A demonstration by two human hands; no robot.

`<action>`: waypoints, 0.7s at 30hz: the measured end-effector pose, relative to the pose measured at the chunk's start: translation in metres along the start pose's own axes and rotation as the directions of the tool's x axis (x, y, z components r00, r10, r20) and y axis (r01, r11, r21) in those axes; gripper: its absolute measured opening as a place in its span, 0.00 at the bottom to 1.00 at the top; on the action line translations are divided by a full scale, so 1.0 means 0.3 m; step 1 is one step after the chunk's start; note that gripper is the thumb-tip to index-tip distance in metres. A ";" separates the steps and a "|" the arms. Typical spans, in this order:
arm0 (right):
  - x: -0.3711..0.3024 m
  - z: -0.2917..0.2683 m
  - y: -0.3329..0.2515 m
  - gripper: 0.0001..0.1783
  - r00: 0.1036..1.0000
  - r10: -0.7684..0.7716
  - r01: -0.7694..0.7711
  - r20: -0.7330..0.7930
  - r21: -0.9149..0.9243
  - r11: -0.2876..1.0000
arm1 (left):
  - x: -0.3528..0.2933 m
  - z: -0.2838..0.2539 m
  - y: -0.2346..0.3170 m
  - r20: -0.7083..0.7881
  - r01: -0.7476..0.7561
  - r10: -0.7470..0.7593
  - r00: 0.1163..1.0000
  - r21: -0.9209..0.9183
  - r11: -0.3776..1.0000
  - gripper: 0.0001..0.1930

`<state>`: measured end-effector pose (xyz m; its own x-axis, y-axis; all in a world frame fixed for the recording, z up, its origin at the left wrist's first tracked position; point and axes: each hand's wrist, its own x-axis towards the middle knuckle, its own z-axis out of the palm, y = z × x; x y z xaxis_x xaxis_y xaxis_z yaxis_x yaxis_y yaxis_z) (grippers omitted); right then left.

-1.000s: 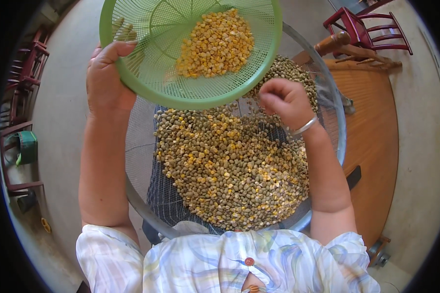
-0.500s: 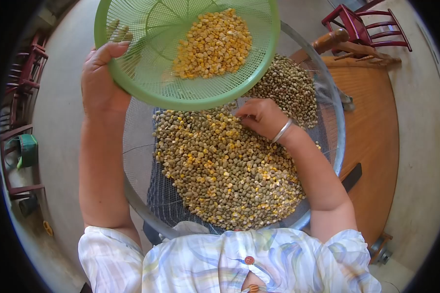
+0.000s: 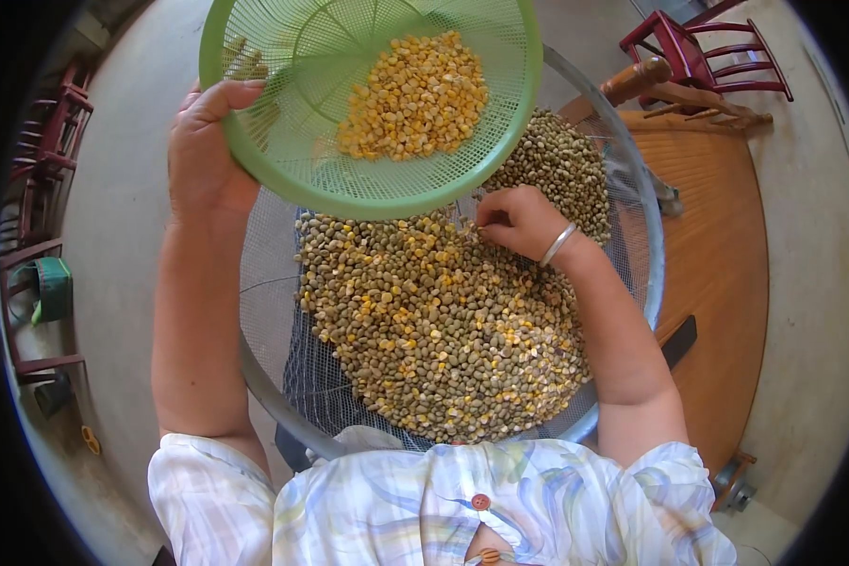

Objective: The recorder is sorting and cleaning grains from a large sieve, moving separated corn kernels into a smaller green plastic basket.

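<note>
My left hand (image 3: 212, 156) grips the rim of a light green plastic mesh basket (image 3: 368, 203), thumb on top and fingers showing through the mesh. In the basket lies a heap of yellow kernels (image 3: 415, 99). Below it a large round wire-mesh sieve (image 3: 654, 255) bears a broad pile of greenish-brown seeds mixed with yellow bits (image 3: 443, 330). Farther back in the sieve sits a separate heap of greenish-brown seeds (image 3: 571, 170). My right hand (image 3: 524, 224), with a silver bangle (image 3: 558, 243), bends over the pile's far edge, fingers pinched together; anything between them is hidden.
A brown wooden table (image 3: 717, 283) stands to the right of the sieve, with a dark flat object (image 3: 679, 341) near the rim. Red wooden chairs are at the far right (image 3: 689, 57) and left (image 3: 57, 132). A green container (image 3: 52, 288) is at the left.
The green basket and my left hand have shifted slightly right and nearer. My right hand has moved a little to the right over the seeds, its fingers still drawn together.
</note>
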<state>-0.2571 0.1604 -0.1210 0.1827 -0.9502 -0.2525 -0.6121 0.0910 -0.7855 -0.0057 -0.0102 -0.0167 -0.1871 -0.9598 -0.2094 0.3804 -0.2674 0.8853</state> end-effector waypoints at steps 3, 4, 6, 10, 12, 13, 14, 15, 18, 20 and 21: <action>-0.009 -0.036 0.015 0.07 0.999 0.043 -0.045 0.028 0.110 0.993 | -0.002 0.009 0.003 0.024 -0.006 0.006 1.000 0.003 1.000 0.12; -0.010 -0.051 -0.001 0.08 0.995 0.084 -0.097 0.061 0.248 0.964 | -0.004 0.007 0.005 0.040 -0.010 0.010 0.999 0.011 1.000 0.12; -0.009 -0.060 0.010 0.07 0.990 0.101 -0.125 0.098 0.282 0.951 | 0.003 -0.008 0.002 0.035 -0.009 0.008 0.999 0.029 1.000 0.12; -0.020 -0.099 0.022 0.07 0.970 0.112 -0.173 0.214 0.291 0.941 | -0.016 0.027 0.012 0.003 -0.014 0.014 1.000 0.049 0.999 0.12; -0.021 -0.102 0.028 0.07 0.975 0.097 -0.157 0.201 0.310 0.938 | -0.013 0.026 0.012 0.001 -0.007 0.007 1.000 0.058 0.998 0.12; -0.023 -0.105 0.027 0.07 0.978 0.085 -0.144 0.190 0.325 0.935 | -0.012 0.025 0.012 -0.001 0.001 -0.001 1.000 0.064 0.998 0.13; -0.023 -0.109 0.023 0.07 0.978 0.084 -0.144 0.190 0.325 0.935 | -0.012 0.025 0.012 -0.001 0.001 -0.001 1.000 0.064 0.998 0.13; -0.022 -0.114 0.015 0.07 0.984 0.082 -0.140 0.159 0.393 0.909 | -0.011 0.025 0.011 -0.008 -0.006 0.006 1.000 0.065 0.998 0.13; -0.019 -0.126 -0.096 0.07 0.992 0.114 -0.056 -0.045 0.664 0.746 | 0.007 0.005 0.010 0.041 0.009 -0.011 0.999 0.043 0.999 0.13; -0.008 -0.126 -0.175 0.08 0.952 0.139 0.149 -0.274 0.808 0.570 | 0.014 -0.007 0.011 0.097 0.031 -0.034 0.995 0.025 0.999 0.14; -0.010 -0.128 -0.163 0.08 0.952 0.138 0.149 -0.274 0.808 0.570 | 0.015 -0.011 0.012 0.098 0.035 -0.038 0.994 0.031 0.999 0.14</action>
<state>-0.2572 0.1473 -0.0601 -0.1213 -0.9734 -0.1944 0.3002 0.1507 -0.9419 -0.0020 -0.0156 -0.0159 -0.2890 -0.9359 -0.2014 0.3450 -0.2980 0.8901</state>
